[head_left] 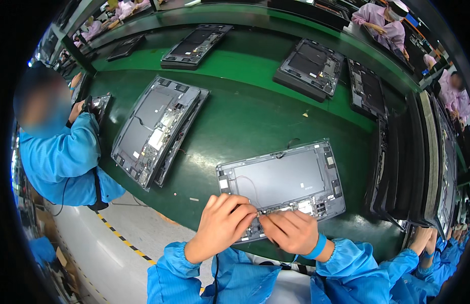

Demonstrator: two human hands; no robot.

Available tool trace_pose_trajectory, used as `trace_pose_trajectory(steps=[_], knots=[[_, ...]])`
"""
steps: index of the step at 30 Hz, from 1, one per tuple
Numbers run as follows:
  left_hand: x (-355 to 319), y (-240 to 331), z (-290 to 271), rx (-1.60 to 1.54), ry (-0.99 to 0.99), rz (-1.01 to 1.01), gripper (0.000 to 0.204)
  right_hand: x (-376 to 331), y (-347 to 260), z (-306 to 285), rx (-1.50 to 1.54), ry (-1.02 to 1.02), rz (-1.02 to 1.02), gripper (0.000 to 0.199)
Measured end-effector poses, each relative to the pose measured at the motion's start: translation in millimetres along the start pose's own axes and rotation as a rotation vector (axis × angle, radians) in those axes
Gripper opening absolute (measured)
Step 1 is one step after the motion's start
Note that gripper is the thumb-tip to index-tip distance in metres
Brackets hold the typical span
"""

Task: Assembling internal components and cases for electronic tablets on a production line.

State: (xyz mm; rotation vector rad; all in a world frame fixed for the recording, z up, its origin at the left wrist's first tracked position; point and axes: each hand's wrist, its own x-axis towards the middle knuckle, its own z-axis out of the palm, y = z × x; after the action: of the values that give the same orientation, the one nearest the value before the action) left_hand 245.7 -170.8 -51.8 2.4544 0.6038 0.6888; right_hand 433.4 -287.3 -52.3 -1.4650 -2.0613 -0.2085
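Observation:
An opened grey tablet-like device [283,177] lies on the green bench right in front of me, its inner side up. Along its near edge runs a strip of circuit boards [306,206]. My left hand [226,221] is closed over that strip, thumb and index finger pinched together. Beside it my right hand [291,230] pinches at nearly the same spot, the fingertips of both almost touching. Whatever they grip is too small and covered to make out. A thin reddish wire [251,183] curves over the device's flat panel towards my fingertips.
To the left, opened devices [156,126] lie stacked on the green bench [235,111]. More devices [311,66] sit along the far belt. At right stands a row of dark upright panels [407,162]. A co-worker in blue [62,157] works at the left; another's hands [422,238] show at lower right.

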Motion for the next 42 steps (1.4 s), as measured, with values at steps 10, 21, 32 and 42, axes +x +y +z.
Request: trace_pose_trajectory(steps=[10, 21, 32, 42], knots=[[18, -3, -14, 0.006, -0.115, -0.062, 0.016, 12, -19, -4, -0.043, -0.027, 0.193, 0.023], [1, -37, -8, -0.084, 0.041, 0.105, 0.015, 6, -12, 3, 0.066, 0.021, 0.211, 0.023], [-36, -55, -23, 0.060, -0.144, 0.479, 0.044, 3, -14, 3, -0.008, 0.010, 0.117, 0.030], [-20, -65, -27, -0.045, -0.228, 0.479, 0.052, 6, -12, -1, 0.011, -0.015, 0.103, 0.028]])
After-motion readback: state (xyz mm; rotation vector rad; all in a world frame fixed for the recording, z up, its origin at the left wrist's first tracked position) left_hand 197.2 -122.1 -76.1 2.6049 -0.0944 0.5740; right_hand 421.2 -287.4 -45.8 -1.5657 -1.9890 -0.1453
